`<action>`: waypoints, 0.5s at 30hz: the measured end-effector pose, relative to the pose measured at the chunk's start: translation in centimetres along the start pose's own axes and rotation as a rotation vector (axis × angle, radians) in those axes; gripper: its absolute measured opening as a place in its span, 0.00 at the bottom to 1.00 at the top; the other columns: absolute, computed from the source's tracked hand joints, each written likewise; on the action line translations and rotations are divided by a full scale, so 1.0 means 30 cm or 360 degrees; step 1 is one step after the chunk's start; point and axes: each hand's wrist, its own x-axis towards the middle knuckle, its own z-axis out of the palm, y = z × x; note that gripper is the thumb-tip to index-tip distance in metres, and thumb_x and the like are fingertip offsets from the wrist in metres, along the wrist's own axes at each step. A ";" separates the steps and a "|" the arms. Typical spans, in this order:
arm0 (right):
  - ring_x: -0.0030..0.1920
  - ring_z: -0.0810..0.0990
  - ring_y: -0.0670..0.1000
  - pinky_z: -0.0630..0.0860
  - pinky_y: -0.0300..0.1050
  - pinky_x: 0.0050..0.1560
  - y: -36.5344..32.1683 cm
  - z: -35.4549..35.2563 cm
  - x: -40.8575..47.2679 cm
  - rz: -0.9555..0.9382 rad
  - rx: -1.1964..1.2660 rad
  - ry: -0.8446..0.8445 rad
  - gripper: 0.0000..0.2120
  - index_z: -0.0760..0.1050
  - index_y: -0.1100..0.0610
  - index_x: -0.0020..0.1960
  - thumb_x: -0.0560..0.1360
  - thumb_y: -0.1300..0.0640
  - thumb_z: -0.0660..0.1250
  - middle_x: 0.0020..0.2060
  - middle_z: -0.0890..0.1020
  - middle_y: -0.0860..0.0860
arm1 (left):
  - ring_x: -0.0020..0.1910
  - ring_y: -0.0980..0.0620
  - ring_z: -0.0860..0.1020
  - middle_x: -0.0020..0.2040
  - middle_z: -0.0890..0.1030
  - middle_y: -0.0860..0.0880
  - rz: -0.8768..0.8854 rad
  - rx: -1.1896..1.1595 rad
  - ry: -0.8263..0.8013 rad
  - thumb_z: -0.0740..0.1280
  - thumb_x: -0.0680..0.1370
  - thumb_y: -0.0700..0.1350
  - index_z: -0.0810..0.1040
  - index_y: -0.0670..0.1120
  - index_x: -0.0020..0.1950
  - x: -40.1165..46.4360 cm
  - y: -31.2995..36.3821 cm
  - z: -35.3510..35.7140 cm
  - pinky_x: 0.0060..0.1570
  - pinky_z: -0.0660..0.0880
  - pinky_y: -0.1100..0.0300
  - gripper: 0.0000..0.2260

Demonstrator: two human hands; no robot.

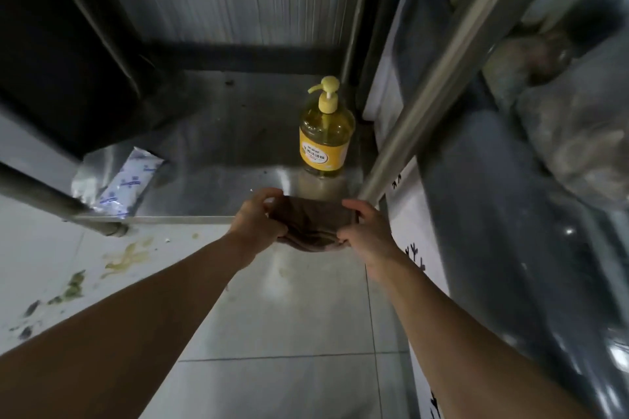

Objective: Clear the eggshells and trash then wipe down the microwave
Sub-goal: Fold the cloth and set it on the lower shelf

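Holding a brown cloth (pixel 315 226) between both hands, left hand (pixel 259 219) and right hand (pixel 366 231) each with the grip clamped on one end, just over the front edge of a low steel shelf (pixel 221 133). Standing very near behind the cloth, a yellow soap bottle (pixel 325 143); easy to knock over with a careless forward push. No microwave or eggshells in view, and risk of slipping on the wet stains on the floor (pixel 289 316).

Bottle (pixel 325 136) on shelf (pixel 238 133); packet (pixel 127 182) left.
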 end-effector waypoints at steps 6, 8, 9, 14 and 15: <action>0.41 0.73 0.44 0.69 0.30 0.22 0.073 0.063 0.269 -0.0115 -0.0146 -0.0003 0.24 0.70 0.49 0.56 0.70 0.74 0.59 0.42 0.72 0.44 | 0.52 0.45 0.76 0.50 0.77 0.46 0.0122 0.0109 0.0059 0.66 0.69 0.28 0.72 0.49 0.60 0.254 -0.137 0.051 0.50 0.77 0.51 0.24; 0.41 0.71 0.43 0.69 0.32 0.27 0.098 0.077 0.346 -0.0166 -0.0234 0.0013 0.25 0.70 0.49 0.62 0.72 0.73 0.59 0.43 0.71 0.45 | 0.50 0.47 0.74 0.49 0.75 0.49 0.0161 0.0159 0.0080 0.67 0.69 0.29 0.71 0.50 0.61 0.327 -0.168 0.063 0.46 0.74 0.57 0.25; 0.41 0.71 0.42 0.68 0.32 0.30 0.110 0.082 0.379 -0.0204 -0.0269 0.0030 0.26 0.69 0.49 0.63 0.72 0.72 0.59 0.45 0.71 0.46 | 0.50 0.48 0.74 0.49 0.75 0.49 0.0170 0.0158 0.0098 0.67 0.69 0.30 0.71 0.49 0.63 0.359 -0.183 0.069 0.45 0.73 0.58 0.26; 0.62 0.73 0.56 0.77 0.52 0.58 0.174 0.116 0.512 -0.0278 -0.0230 0.0117 0.27 0.69 0.50 0.65 0.72 0.72 0.58 0.64 0.71 0.55 | 0.49 0.49 0.76 0.54 0.77 0.46 0.0216 0.0091 0.0128 0.67 0.70 0.30 0.69 0.49 0.66 0.474 -0.249 0.108 0.40 0.76 0.61 0.27; 0.64 0.71 0.57 0.75 0.54 0.61 0.188 0.122 0.532 -0.0294 -0.0255 0.0120 0.28 0.68 0.50 0.66 0.72 0.72 0.58 0.66 0.70 0.55 | 0.51 0.48 0.77 0.56 0.77 0.45 0.0223 0.0074 0.0134 0.67 0.70 0.31 0.70 0.49 0.66 0.490 -0.259 0.118 0.43 0.78 0.58 0.26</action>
